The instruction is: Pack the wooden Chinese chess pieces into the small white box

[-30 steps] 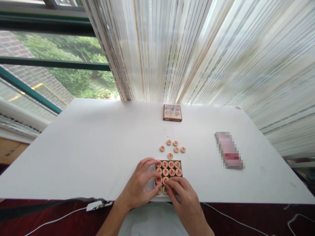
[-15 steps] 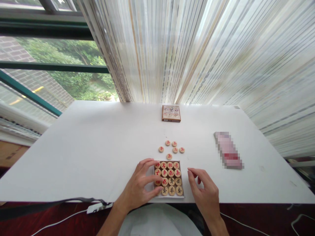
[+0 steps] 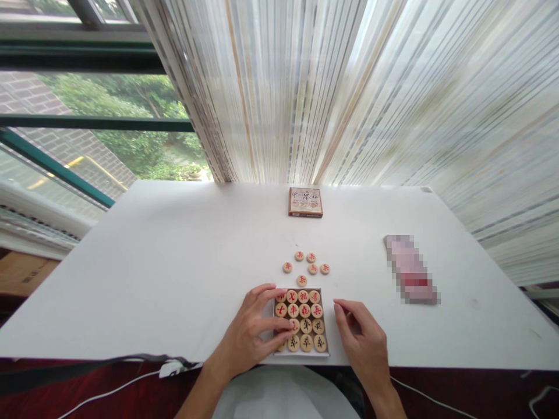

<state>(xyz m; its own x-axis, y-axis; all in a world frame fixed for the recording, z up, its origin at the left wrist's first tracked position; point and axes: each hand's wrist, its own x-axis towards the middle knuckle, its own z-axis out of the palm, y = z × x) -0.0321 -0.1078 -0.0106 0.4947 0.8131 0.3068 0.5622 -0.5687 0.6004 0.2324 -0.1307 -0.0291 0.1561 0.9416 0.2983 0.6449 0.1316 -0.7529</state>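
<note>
A shallow, white-rimmed box [image 3: 325,354] stands at the table's front edge, filled with round wooden Chinese chess pieces in rows. Red characters mark the far rows; several nearer pieces, such as one at the front right [image 3: 319,343], bear black ones. My left hand [image 3: 248,329] lies over the box's left side, fingers apart. One finger rests on a red-marked piece [image 3: 295,329], with the thumb close below. Another fingertip is at the far left corner. To the right of the box, my right hand [image 3: 362,334] is closed, thumb and forefinger together, with no piece visible in it.
Several loose red-marked pieces [image 3: 301,280] lie just beyond the box. Farther back is a flat printed box [image 3: 305,202]. A pixelated pinkish object [image 3: 410,267] lies at the right. A white cable with a plug [image 3: 172,368] runs below the front edge.
My left finger and thumb have shifted slightly right over the red-marked piece and come closer together. My right hand has barely moved. The view has shifted slightly.
</note>
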